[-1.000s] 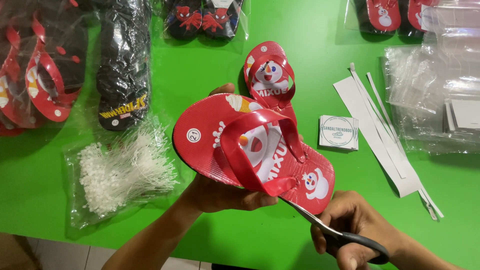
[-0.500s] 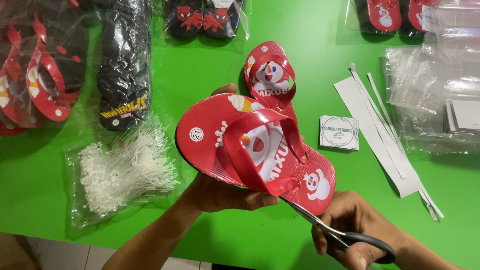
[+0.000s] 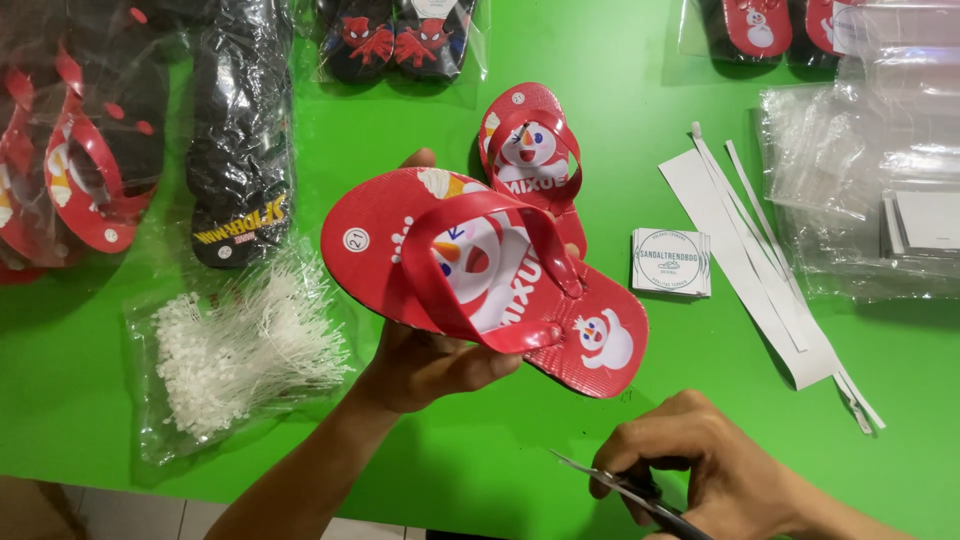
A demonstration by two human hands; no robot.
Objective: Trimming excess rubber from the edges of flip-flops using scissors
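Green table (image 3: 640, 60): work surface. Red sandal (image 3: 480, 275), cartoon print, held above the table, tilted, toe at left; left hand (image 3: 430, 365) grips it from beneath, thumb on the sole edge. Second red sandal (image 3: 530, 155) lies behind it on the table. Bag of white ties (image 3: 235, 350), at left. Right hand (image 3: 705, 470) clasps scissors (image 3: 625, 490), blades nearly together, below the sandal. Stack of labels (image 3: 672, 262), at right.

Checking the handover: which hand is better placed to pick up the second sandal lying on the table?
Left, probably. The left hand holds a red sandal right beside the second sandal; the right hand is nearer the table edge, gripping scissors.
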